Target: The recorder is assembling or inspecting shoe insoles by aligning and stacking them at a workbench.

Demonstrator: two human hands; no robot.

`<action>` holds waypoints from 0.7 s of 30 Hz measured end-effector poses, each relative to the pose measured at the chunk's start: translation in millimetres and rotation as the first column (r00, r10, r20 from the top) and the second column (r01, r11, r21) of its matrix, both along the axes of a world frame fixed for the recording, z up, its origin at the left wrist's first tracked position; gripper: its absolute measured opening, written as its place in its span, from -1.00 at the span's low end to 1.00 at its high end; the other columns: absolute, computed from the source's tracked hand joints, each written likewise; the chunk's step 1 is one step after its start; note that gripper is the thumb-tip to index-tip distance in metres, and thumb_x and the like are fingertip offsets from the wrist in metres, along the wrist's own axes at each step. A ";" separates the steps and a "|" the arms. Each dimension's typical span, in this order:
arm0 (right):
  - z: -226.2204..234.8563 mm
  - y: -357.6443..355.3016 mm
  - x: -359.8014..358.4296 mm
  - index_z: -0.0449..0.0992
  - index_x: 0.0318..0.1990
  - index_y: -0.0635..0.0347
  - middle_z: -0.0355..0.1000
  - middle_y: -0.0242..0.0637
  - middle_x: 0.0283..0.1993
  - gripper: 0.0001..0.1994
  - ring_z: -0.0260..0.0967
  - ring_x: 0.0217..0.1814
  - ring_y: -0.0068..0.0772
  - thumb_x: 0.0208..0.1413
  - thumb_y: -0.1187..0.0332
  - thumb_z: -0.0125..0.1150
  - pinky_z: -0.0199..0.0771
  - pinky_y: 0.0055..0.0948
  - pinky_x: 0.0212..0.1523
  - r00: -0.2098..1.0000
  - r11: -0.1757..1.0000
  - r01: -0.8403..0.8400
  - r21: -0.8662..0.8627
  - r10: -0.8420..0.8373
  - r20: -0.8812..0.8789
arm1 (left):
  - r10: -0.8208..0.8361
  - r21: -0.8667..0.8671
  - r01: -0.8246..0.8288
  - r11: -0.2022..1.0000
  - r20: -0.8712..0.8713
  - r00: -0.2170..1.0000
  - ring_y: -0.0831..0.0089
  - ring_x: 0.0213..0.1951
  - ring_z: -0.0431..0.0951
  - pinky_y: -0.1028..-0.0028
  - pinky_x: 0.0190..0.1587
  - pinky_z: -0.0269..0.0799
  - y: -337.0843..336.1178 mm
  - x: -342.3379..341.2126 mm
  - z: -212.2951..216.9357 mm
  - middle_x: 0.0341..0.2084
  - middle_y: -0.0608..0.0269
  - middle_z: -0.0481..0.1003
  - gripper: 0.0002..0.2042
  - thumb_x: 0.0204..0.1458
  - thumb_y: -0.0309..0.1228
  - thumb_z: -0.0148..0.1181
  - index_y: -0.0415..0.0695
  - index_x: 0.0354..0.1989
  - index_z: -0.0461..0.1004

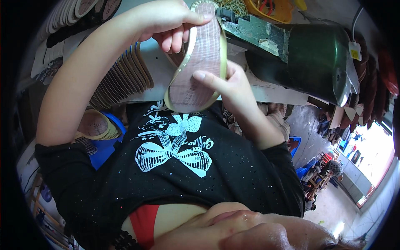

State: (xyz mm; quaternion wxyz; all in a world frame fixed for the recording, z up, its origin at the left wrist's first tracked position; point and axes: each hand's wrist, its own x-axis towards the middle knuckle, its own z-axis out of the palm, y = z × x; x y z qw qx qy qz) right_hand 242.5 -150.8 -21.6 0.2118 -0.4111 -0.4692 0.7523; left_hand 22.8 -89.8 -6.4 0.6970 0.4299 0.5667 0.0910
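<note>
Both my hands grip a shoe insole point(204, 54) with a pinkish plaid top and a pale yellow-green rim, above the table's near edge. The narrow end is pinched by my left hand point(173, 25), thumb on the face and other fingers curled beside it. Lower down, the wide end is in my right hand point(231, 85), its thumb lying across the plaid face and its fingers hidden behind. Right beside the narrow end is the head of a green metal machine point(258, 37). Part of another brownish piece shows behind the insole; its kind is unclear.
A row of stacked insoles point(123, 79) stands on the table left of my hands. More insoles fill a blue basket point(108, 152) at my side. The machine's dark green housing point(316, 58) takes up the right. A yellow basket point(273, 10) lies at the back. A person point(333, 168) is far right.
</note>
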 end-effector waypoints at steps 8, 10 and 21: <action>-21.1 17.2 -9.1 0.54 -0.21 0.34 0.52 -0.32 -0.27 -0.75 0.42 -0.29 -0.64 0.10 0.30 0.24 0.41 -0.59 -0.20 0.971 0.983 0.178 -0.039 -0.182 -0.157 | -0.050 0.338 0.267 0.902 -0.535 0.844 0.36 -0.72 0.42 0.36 -0.61 0.32 19.3 -3.2 36.3 -0.81 0.08 0.41 -0.36 0.06 0.12 0.00 -0.31 -0.69 0.51; -24.6 27.0 -14.2 0.54 -0.21 0.35 0.53 -0.32 -0.28 -0.75 0.42 -0.31 -0.64 0.11 0.30 0.23 0.42 -0.60 -0.21 0.964 0.981 0.189 -0.043 -0.194 -0.184 | 0.080 0.458 0.263 0.849 -0.605 0.792 0.32 -0.71 0.43 0.35 -0.59 0.33 16.4 -3.2 28.5 -0.80 0.06 0.41 -0.35 0.05 0.14 0.00 -0.32 -0.68 0.51; -26.2 16.0 -20.6 0.46 -0.11 0.35 0.50 -0.28 -0.22 -0.72 0.43 -0.26 -0.62 0.11 0.34 0.23 0.45 -0.58 -0.19 0.952 0.971 0.239 -0.015 -0.237 -0.195 | 0.318 0.319 -0.382 0.867 0.235 0.918 0.46 -0.20 0.49 0.50 -0.12 0.40 -1.9 -1.9 -27.9 -0.24 0.10 0.50 -0.58 -0.10 -0.38 0.36 -0.37 -0.11 0.41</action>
